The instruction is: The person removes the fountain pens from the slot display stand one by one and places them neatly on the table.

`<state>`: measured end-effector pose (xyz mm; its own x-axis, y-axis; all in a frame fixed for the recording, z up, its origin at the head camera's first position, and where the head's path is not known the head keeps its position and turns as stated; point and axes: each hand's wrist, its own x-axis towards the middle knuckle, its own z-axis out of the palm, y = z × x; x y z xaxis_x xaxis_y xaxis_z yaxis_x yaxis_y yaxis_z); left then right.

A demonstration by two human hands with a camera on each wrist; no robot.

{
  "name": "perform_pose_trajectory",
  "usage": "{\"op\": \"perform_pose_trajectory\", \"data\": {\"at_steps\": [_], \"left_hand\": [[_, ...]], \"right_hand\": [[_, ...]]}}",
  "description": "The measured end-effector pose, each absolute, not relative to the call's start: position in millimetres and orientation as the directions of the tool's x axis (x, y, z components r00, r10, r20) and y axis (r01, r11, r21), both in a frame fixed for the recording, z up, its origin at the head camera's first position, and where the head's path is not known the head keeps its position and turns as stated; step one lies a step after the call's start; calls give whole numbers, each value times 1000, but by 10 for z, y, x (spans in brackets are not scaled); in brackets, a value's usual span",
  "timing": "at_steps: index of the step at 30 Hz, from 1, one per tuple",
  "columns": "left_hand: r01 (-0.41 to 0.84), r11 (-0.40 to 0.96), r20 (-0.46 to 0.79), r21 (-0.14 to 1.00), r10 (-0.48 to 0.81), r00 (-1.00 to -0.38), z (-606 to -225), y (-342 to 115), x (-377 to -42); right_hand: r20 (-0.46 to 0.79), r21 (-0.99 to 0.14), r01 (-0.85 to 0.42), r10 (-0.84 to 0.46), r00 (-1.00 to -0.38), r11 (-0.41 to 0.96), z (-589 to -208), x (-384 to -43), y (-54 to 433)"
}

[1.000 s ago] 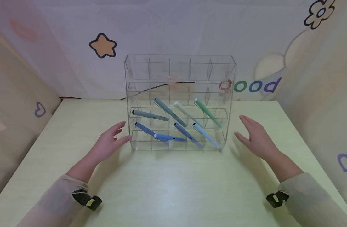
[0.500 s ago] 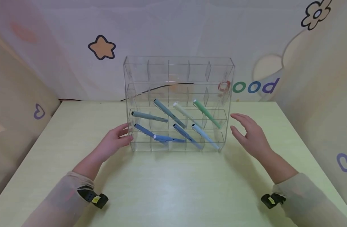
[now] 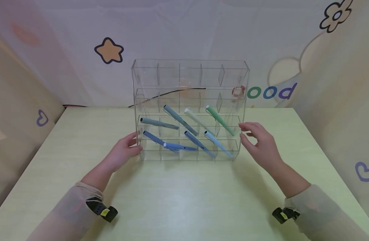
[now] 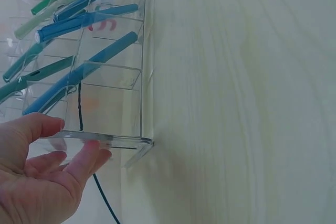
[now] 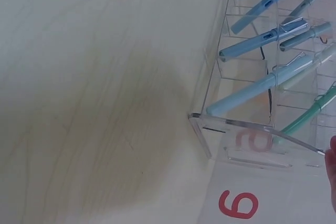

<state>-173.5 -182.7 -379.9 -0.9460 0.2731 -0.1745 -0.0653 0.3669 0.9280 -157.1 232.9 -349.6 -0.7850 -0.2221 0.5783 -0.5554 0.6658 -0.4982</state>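
Observation:
A clear acrylic pen rack (image 3: 190, 68) with rows of compartments stands upright on the table. Pens in blue, teal and green lean in its two lower rows, among them a green pen (image 3: 220, 119), a light blue pen (image 3: 218, 144) and a dark teal pen (image 3: 180, 119). My left hand (image 3: 122, 153) grips the rack's left side panel (image 4: 118, 139), thumb on one side and fingers on the other. At the right side, my right hand (image 3: 261, 144) reaches the panel edge with bent fingertips. Only a little of that hand shows in the right wrist view.
The pale wooden table (image 3: 184, 197) extends in front of the rack and to both sides. A printed cloth (image 3: 190, 30) hangs close behind it, with more cloth left and right. A thin dark cord (image 4: 105, 198) runs behind the rack.
My right hand has moved left from beside the rack to its right panel edge. My left hand has moved slightly right and closed onto the left panel. The pens stay put.

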Motion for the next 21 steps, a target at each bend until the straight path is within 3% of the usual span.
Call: {"op": "perform_pose_trajectory", "data": {"at_steps": [21], "left_hand": [[-96, 350, -200, 932, 274, -941, -3826, -1840, -1718]], "right_hand": [[354, -640, -449, -279, -893, 623, -3638, -1583, 1960]]}}
